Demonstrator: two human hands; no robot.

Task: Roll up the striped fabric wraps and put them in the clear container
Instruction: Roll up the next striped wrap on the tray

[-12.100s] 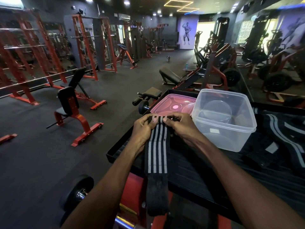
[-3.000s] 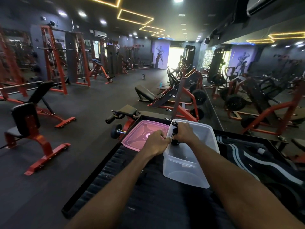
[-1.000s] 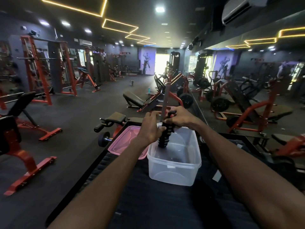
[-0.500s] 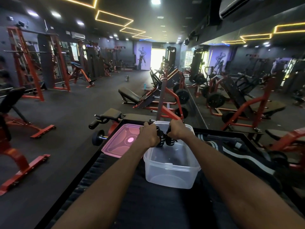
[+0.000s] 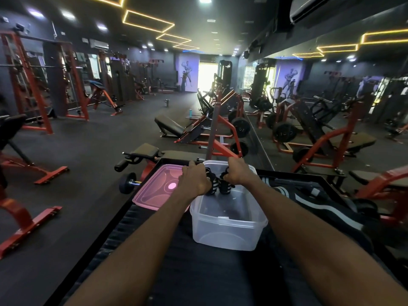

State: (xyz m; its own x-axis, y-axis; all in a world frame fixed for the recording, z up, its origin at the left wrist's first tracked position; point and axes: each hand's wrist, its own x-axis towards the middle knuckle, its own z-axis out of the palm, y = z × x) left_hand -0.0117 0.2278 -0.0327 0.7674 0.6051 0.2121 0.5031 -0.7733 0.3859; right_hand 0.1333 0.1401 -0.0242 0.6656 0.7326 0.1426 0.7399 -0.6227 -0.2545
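A clear plastic container point(image 5: 227, 230) stands on the black platform in front of me. Above its far half, each hand grips a rolled black wrap with white stripes. My left hand point(image 5: 194, 181) holds the left roll point(image 5: 211, 184). My right hand point(image 5: 237, 173) holds the right roll point(image 5: 225, 184). The two rolls touch side by side, their lower ends at about rim height inside the container's opening. More striped wraps point(image 5: 309, 199) lie unrolled on the platform at the right.
A pink lid point(image 5: 156, 188) lies flat left of the container. The black platform point(image 5: 198, 272) has a raised edge at the far side. A dumbbell point(image 5: 127, 185) and a red bench frame sit beyond the left edge. Gym machines fill the room behind.
Both hands have stayed over the container, holding the two rolls together; they sit about where they were half a second ago. One second ago the bundle was held higher.
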